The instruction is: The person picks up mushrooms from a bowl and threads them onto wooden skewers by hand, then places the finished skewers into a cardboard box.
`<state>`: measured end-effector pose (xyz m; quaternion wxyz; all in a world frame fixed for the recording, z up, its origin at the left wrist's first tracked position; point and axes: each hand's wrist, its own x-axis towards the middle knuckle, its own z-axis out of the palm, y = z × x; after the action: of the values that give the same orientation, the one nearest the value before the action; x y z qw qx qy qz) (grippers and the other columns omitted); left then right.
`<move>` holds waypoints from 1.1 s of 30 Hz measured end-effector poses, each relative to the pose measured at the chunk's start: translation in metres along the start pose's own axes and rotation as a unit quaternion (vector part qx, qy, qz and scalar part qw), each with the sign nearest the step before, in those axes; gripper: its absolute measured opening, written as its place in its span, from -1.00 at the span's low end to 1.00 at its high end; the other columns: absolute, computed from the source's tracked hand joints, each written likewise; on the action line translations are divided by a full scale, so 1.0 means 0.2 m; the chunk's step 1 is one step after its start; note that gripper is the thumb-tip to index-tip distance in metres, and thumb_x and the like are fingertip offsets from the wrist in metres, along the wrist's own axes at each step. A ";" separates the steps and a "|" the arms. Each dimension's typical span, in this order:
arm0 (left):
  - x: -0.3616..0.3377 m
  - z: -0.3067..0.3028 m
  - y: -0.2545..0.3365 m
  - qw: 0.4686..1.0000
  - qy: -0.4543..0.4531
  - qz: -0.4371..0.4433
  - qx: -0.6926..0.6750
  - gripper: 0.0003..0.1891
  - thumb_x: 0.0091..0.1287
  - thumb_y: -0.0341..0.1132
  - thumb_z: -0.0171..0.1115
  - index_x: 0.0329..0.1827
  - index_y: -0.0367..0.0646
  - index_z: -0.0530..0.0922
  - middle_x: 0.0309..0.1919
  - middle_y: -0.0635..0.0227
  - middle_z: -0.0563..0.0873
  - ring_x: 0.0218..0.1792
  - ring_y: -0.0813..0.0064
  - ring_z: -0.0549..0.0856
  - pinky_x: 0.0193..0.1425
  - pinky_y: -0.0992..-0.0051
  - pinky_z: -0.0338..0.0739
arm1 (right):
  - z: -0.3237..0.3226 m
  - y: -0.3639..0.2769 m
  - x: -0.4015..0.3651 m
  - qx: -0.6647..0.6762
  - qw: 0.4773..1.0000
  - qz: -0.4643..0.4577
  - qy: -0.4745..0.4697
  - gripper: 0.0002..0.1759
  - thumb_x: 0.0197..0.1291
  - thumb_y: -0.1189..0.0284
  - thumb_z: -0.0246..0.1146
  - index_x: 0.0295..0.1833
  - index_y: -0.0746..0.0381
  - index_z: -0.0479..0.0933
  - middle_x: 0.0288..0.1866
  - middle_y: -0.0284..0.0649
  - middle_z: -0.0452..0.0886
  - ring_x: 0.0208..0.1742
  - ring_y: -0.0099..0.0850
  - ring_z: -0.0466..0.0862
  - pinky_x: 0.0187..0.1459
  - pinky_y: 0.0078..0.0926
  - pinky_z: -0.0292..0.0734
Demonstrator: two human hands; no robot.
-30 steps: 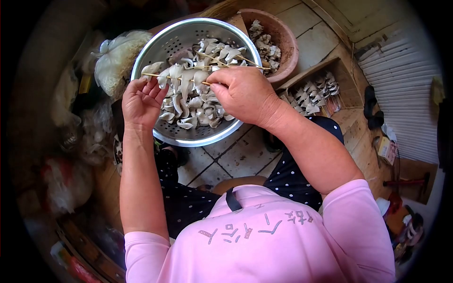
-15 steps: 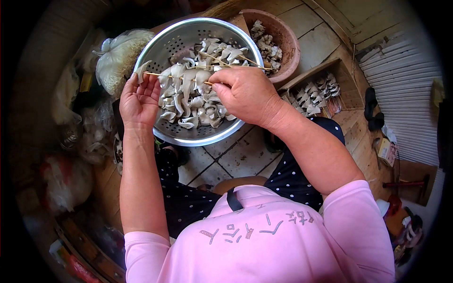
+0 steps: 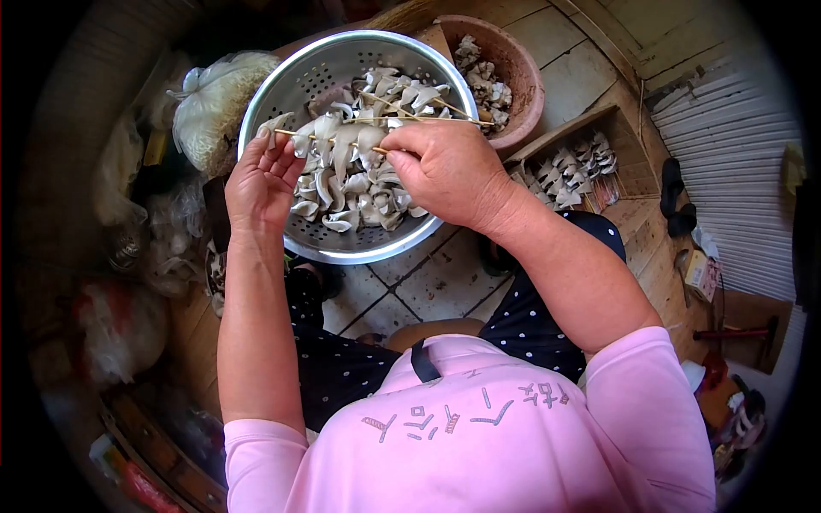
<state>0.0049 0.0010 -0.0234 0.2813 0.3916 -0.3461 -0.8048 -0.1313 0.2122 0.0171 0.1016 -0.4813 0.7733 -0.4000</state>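
Note:
My right hand (image 3: 453, 167) pinches a thin wooden skewer (image 3: 285, 132) near one end, above a metal colander (image 3: 355, 256). Several grey-white mushroom pieces (image 3: 344, 145), which look like oyster mushroom, are threaded along it. At the skewer's other end, my left hand (image 3: 261, 192) holds a single mushroom piece (image 3: 276, 125) between thumb and fingertips, against the tip. Its other fingers are loosely curled, palm up. Below both hands, loose mushroom pieces (image 3: 368, 205) fill much of the colander. More skewers (image 3: 415, 119) lie across the pile at the right.
Behind the colander's right side stands a reddish-brown basin (image 3: 528, 81) with grey-white scraps. A cardboard box (image 3: 637, 162) at the right holds filled skewers (image 3: 569, 175). To the left sits a tied plastic bag (image 3: 218, 111). Dark shoes (image 3: 676, 197) lie far right.
My left hand has moved slightly right and up, bringing the mushroom piece farther onto the skewer's tip. My right hand has stayed almost still.

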 end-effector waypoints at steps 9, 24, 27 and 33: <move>-0.03 0.03 -0.01 0.994 -0.032 -0.075 0.077 -0.77 0.44 -0.26 0.20 0.02 -0.20 0.58 -0.24 0.30 0.73 -0.15 0.40 0.73 0.01 0.22 0.71 | 0.02 0.00 -0.01 -0.014 1.000 -0.016 0.013 -0.84 0.17 0.44 0.25 -0.21 0.26 0.68 -0.32 -0.06 0.71 -0.26 -0.12 0.72 -0.17 -0.27 0.63; -0.08 0.10 -0.02 0.998 -0.011 -0.014 0.063 -0.77 0.40 -0.29 0.19 -0.01 -0.25 0.59 -0.26 0.28 0.72 -0.18 0.37 0.74 -0.06 0.37 0.72 | 0.01 0.01 -0.01 -0.020 0.996 0.060 -0.061 -0.80 0.18 0.39 0.24 -0.17 0.25 0.68 -0.27 -0.03 0.71 -0.19 -0.08 0.72 -0.09 -0.21 0.61; -0.07 0.09 0.00 0.997 -0.035 -0.009 0.071 -0.78 0.40 -0.31 0.18 -0.01 -0.26 0.57 -0.25 0.29 0.71 -0.19 0.38 0.75 -0.08 0.39 0.72 | 0.00 0.00 0.00 -0.007 0.991 0.094 -0.091 -0.78 0.15 0.41 0.18 -0.17 0.20 0.70 -0.21 -0.01 0.71 -0.10 -0.05 0.70 0.02 -0.14 0.57; -0.05 0.06 0.00 0.993 -0.084 -0.007 0.087 -0.73 0.39 -0.31 0.20 0.06 -0.25 0.53 -0.21 0.24 0.73 -0.17 0.33 0.77 -0.09 0.38 0.74 | -0.01 0.05 0.01 -0.042 0.992 0.073 -0.098 -0.82 0.12 0.41 0.25 -0.25 0.25 0.71 -0.28 -0.05 0.71 -0.21 -0.10 0.70 -0.08 -0.24 0.59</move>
<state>-0.0002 0.0115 -0.0129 0.2101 0.3482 -0.4348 -0.8035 -0.1404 0.2129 0.0110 0.1857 -0.4647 0.8086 -0.3094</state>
